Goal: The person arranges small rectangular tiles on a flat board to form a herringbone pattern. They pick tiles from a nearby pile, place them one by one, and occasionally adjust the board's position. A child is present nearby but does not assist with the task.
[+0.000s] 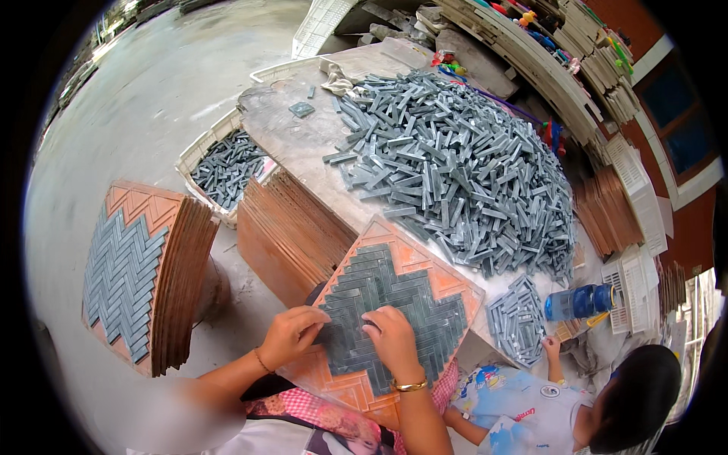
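I have the orange grooved board right in front of me, much of its face covered by dark tile strips in a herringbone pattern, with orange bare at its corners. My left hand is at the board's left edge, thumb and fingers curled close together; my right hand is bent over the tiles near its middle, fingertips down. I can't tell whether either one grips a strip. Beyond the board to its left, a cream plastic basket holds a heap of loose dark strips; nearer the board, on that same side, stands a stack of orange boards. Straight beyond the board, a big mound of grey strips covers much of the table. Right of the board are a smaller pile of strips, with a co-worker's hand at its edge, a blue translucent bottle with a darker cap, and a white slatted crate whose contents I can't make out.
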### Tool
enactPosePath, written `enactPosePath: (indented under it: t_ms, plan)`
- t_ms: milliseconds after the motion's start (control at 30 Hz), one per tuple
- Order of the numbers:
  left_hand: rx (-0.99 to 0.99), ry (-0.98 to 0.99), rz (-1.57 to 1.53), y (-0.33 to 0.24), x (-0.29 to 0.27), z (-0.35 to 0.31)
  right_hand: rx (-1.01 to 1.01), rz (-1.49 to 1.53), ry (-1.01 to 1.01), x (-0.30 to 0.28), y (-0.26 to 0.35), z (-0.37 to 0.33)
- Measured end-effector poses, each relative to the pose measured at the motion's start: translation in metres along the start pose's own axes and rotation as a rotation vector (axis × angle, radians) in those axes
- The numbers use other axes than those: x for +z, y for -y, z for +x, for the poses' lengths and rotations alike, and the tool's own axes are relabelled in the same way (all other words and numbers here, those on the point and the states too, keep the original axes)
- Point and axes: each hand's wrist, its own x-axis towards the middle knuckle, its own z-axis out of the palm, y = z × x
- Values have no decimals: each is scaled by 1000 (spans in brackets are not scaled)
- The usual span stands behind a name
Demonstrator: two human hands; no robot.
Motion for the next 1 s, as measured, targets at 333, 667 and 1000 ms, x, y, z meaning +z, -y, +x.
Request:
enactPosePath:
  t_ms: [333,667,1000]
  plan:
    - [251,439,534,-33,31,26,329,157,-305,-56,-17,-30]
    - [306,574,678,-28,61,24,315,-366,-416,-68,-52,-81]
    - [329,558,721,-29,60,24,174,-351,-123,-61,-55,-83]
